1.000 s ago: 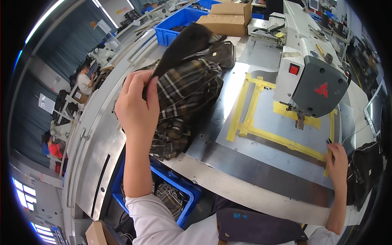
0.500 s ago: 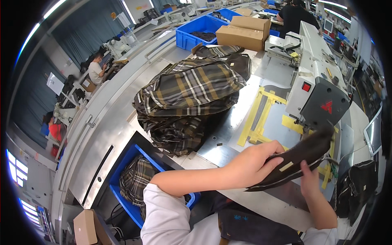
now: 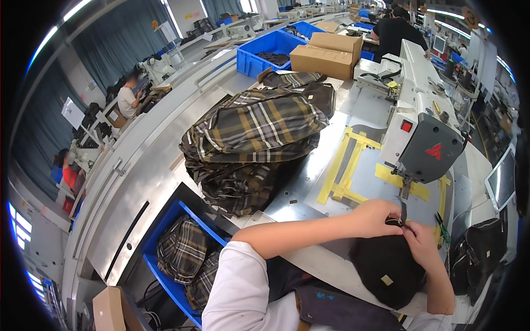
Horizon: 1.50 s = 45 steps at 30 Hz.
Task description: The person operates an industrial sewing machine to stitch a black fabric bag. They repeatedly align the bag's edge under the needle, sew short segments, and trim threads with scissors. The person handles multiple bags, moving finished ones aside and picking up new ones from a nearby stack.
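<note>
Pinched at its upper edge by the left hand (image 3: 378, 219) and the right hand (image 3: 422, 243), a dark cloth piece (image 3: 381, 256) is held with the fingers of both hands closed on it, close together. A zipper (image 3: 402, 213) is seen standing up between the fingertips. The cloth is hung over the near edge of the table (image 3: 314, 268), its long axis run from the hands down toward the wearer's waist, and a small pale label (image 3: 386, 280) is set near its lower end.

Just beyond the hands, the way is blocked by a sewing machine (image 3: 433, 149), with yellow tape (image 3: 335, 168) stuck on the plate below it. Green-handled snips (image 3: 443, 229) are laid beside the right hand, and a dark pouch (image 3: 479, 254) is placed farther right. To the left, a plaid cloth pile (image 3: 259, 127) is heaped on the table.

Plaid cloth is held in the lower blue bin (image 3: 207, 224), and dark pieces in the upper blue bin (image 3: 253, 62), beside which a cardboard box (image 3: 320, 59) is set.
</note>
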Available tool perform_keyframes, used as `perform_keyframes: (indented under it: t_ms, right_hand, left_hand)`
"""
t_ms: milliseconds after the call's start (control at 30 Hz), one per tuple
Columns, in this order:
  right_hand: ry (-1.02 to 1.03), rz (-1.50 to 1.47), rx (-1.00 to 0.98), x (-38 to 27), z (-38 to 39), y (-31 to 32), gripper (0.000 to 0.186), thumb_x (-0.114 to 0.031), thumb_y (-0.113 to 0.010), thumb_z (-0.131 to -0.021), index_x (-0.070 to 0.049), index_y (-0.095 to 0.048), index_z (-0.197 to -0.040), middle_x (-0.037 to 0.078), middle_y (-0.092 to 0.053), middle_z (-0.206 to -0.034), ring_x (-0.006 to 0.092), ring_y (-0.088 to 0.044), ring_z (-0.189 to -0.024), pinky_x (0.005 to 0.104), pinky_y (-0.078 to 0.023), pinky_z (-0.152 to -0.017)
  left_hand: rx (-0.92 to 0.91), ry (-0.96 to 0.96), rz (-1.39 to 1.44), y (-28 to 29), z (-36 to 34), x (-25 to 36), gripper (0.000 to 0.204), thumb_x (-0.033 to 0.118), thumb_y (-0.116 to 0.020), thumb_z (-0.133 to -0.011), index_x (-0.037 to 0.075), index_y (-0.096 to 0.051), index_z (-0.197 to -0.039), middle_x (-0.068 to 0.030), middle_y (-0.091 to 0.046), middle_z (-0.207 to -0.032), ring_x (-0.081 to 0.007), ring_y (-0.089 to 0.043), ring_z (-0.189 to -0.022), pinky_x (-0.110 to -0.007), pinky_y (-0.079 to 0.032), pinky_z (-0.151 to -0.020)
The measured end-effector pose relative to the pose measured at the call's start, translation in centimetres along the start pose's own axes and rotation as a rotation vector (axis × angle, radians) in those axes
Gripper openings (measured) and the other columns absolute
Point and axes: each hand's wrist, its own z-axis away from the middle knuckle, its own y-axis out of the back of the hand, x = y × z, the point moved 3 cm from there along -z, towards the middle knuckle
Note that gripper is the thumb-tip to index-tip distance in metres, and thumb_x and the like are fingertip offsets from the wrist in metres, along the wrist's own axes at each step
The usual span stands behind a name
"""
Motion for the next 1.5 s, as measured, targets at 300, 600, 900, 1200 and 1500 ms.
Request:
perform_keyframes:
  t_ms: [300,600,900,1200,1500]
  right_hand:
    - [-0.096,-0.137,-0.045,2.8,-1.1,-0.3,0.028,-0.022,-0.056,-0.096,0.006,-0.059,-0.09,0.018,-0.054,-0.067,0.0224,-0.052,-0.06,0.0358,-0.042,-0.06]
    - [-0.189,-0.328,-0.074,4.4,-1.1,-0.6,0.027,-0.023,-0.056,-0.096,0.002,-0.061,-0.105,0.006,-0.064,-0.088,0.0127,-0.057,-0.081,0.0272,-0.046,-0.076]
    - [-0.249,-0.816,0.156,5.5,-1.0,-1.9,0.036,-0.022,-0.064,-0.09,0.001,-0.057,-0.116,0.006,-0.062,-0.106,0.0138,-0.057,-0.1,0.0297,-0.042,-0.092]
    - [-0.188,-0.566,0.108,7.3,-4.7,-2.2,0.017,-0.016,-0.067,-0.088,-0.001,-0.062,-0.092,0.001,-0.063,-0.084,0.0098,-0.057,-0.079,0.0269,-0.045,-0.074]
    - [0.019,-0.075,0.254,5.9,-4.0,-3.5,0.014,-0.009,-0.069,-0.085,0.0,-0.058,-0.086,0.006,-0.059,-0.078,0.0131,-0.058,-0.076,0.0288,-0.046,-0.069]
  left_hand:
    - [0.247,-0.061,0.066,-0.1,-1.8,-2.9,0.02,0.022,-0.072,-0.082,0.004,-0.069,-0.088,-0.012,-0.066,-0.075,-0.0253,-0.062,-0.067,-0.035,-0.048,-0.063]
    - [0.185,-0.004,0.182,-0.7,-2.5,-3.5,0.026,0.023,-0.073,-0.084,0.004,-0.068,-0.101,-0.0095,-0.065,-0.077,-0.0179,-0.059,-0.068,-0.032,-0.048,-0.066]
    - [0.116,-0.023,0.082,1.8,-5.3,-5.3,0.028,0.022,-0.078,-0.077,0.002,-0.068,-0.093,-0.0108,-0.066,-0.089,-0.0238,-0.063,-0.081,-0.034,-0.049,-0.076]
    - [0.068,0.022,0.091,0.8,-6.2,-6.4,0.03,0.018,-0.077,-0.075,0.001,-0.063,-0.095,-0.0126,-0.066,-0.089,-0.0245,-0.064,-0.084,-0.034,-0.05,-0.075]
    - [0.177,0.09,0.117,-0.5,-4.1,-7.9,0.019,0.01,-0.075,-0.074,0.003,-0.062,-0.086,-0.0128,-0.063,-0.082,-0.032,-0.063,-0.077,-0.039,-0.049,-0.069]
